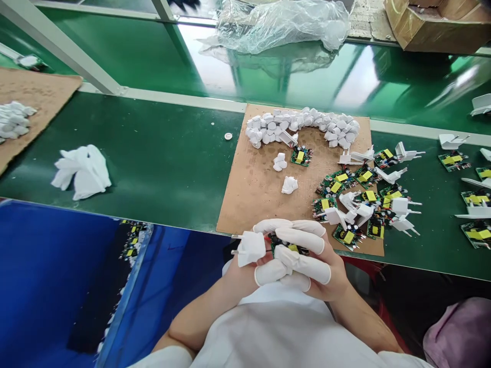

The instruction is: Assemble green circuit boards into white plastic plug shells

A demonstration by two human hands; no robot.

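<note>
Close to my body, just off the table's front edge, both hands are closed around a circuit board with a yellow-topped part. A white two-pin plug piece is joined to it by wires and points left. My left hand grips the board beside the plug. My right hand wraps the board's right end, its fingers covering much of it. White finger cots cover the fingers of both hands. Ahead on the cardboard sheet lie two small clumps of white pieces and a single board with plug.
White rounded pieces are heaped along the sheet's far edge. Several boards with plugs crowd its right side; more boards lie farther right. White finger cots rest at left. Beyond are a plastic bag and cardboard box.
</note>
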